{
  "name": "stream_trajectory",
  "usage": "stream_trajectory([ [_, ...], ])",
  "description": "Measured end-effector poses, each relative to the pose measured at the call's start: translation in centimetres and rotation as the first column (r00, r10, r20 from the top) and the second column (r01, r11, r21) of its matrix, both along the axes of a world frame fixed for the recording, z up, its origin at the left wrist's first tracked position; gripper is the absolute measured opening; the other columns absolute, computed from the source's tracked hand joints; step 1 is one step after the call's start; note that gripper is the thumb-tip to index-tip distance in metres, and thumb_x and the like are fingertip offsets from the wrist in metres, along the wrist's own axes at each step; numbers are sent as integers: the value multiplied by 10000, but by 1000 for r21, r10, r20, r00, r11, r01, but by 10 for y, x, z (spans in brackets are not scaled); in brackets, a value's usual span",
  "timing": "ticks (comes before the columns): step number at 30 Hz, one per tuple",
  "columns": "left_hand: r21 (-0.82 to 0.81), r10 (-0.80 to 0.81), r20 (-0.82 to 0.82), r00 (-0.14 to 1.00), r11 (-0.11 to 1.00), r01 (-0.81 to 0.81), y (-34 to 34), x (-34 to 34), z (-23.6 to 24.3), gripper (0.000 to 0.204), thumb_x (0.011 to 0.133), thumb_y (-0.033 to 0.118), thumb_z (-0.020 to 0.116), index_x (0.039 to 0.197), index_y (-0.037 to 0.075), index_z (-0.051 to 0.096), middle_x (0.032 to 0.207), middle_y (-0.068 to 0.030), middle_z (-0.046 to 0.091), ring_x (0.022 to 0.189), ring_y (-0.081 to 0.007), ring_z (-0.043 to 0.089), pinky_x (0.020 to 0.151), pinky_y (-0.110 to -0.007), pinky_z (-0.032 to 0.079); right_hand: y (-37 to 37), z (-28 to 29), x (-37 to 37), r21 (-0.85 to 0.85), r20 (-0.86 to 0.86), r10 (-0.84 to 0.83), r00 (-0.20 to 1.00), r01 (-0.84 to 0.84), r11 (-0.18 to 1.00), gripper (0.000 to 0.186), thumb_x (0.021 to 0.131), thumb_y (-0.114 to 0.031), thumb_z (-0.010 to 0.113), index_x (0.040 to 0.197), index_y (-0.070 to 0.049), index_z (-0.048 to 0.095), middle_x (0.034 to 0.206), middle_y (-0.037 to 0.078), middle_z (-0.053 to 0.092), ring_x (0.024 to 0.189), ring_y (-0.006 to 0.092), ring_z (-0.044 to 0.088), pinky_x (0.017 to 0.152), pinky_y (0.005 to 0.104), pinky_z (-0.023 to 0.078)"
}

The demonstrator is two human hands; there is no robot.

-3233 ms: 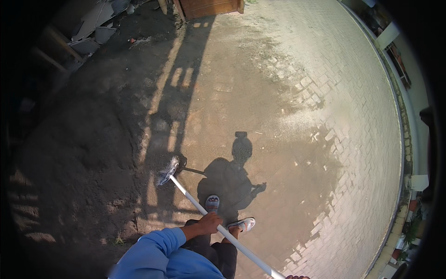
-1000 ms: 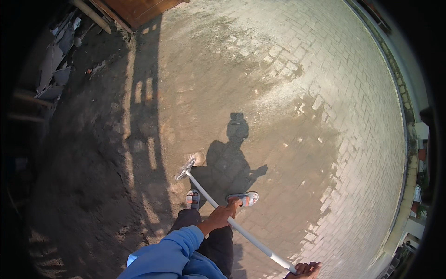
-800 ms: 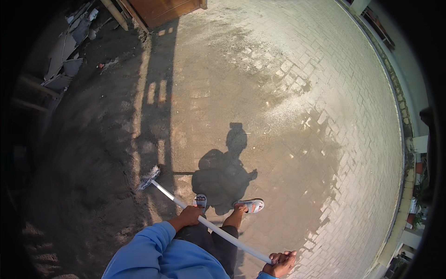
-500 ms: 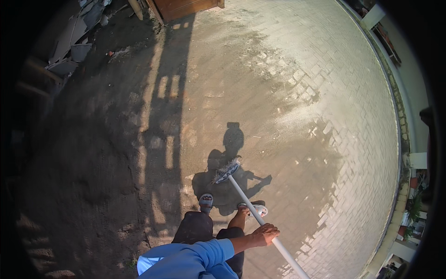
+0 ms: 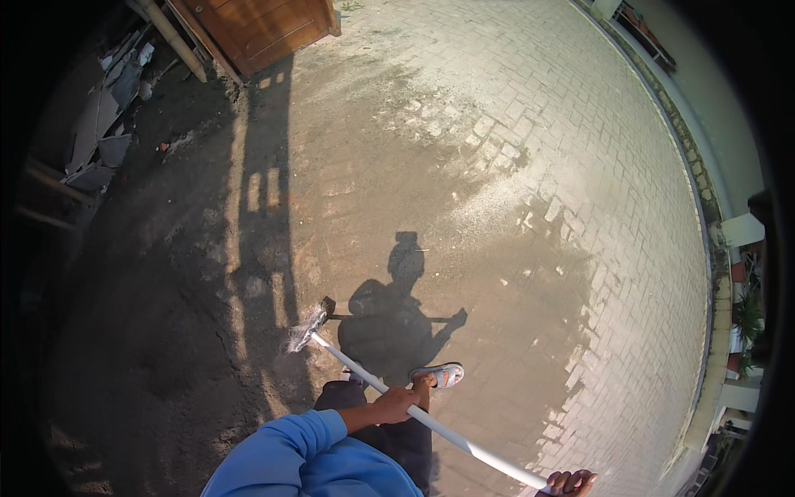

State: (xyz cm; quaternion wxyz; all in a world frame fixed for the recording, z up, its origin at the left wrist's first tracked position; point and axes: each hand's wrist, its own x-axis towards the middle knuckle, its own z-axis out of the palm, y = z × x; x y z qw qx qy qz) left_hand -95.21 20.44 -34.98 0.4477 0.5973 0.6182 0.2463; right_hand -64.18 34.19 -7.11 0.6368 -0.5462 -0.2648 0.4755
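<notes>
A broom with a long white handle (image 5: 480, 454) slants across the lower part of the head view. Its bristled head (image 5: 310, 326) is on the dirt to the left of my shadow. My left hand (image 5: 394, 406), coming out of a blue sleeve, is wrapped round the middle of the handle. Close to the handle's upper end, at the lower right, my right hand (image 5: 571, 482) grips it with curled fingers. Loose soil (image 5: 182, 290) covers the pavers around the bristles. My sandalled foot (image 5: 439, 376) stands just beyond the handle.
Light pavers (image 5: 613, 190) stretch along the right up to a curb (image 5: 704, 215). A wooden panel (image 5: 261, 29) and a pole (image 5: 174, 37) stand at the far left, near a heap of broken slabs (image 5: 103, 116). Potted plants (image 5: 745, 319) line the right rim.
The broom head has swept left and a little nearer, off my shadow. My left hand has moved left with the handle. My right hand has come into view at the lower right.
</notes>
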Motion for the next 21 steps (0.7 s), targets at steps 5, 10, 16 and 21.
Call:
stream_trajectory([
  [5, 336, -327, 51, 944, 895, 292, 160, 190, 60, 260, 741, 204, 699, 916, 98, 539, 868, -71, 588, 947, -250, 595, 841, -392, 422, 3, 114, 171, 397, 73, -259, 963, 210, 893, 231, 917, -296, 560, 710, -195, 544, 539, -59, 384, 386, 82, 299, 357, 267, 293],
  [10, 260, -317, 100, 943, 923, 282, 257, 266, 34, 158, 651, 89, 680, 779, 77, 588, 811, -74, 606, 909, -258, 592, 855, -380, 426, 29, 89, 198, 249, 269, -819, 506, 785, 567, 214, 918, -279, 541, 746, -152, 542, 580, -48, 403, 418, 109, 321, 382, 282, 317],
  [16, -60, -268, -142, 953, 963, 262, 193, 127, -83, 182, 648, 199, 735, 790, 132, 642, 806, -86, 639, 847, -306, 636, 814, -442, 483, 84, -62, 111, -109, 326, -445, 834, 501, 859, 343, 964, -369, 589, 772, -101, 495, 494, -41, 293, 371, 56, 267, 366, 244, 269],
  [21, -462, -530, -161, 832, 786, 412, 159, 73, -31, 217, 717, 295, 690, 860, 133, 674, 835, -142, 681, 803, -355, 666, 738, -480, 517, 88, -78, 105, -219, 32, -389, 921, 386, 896, 353, 964, -364, 588, 765, -93, 483, 499, -37, 307, 369, 80, 285, 367, 259, 299],
])
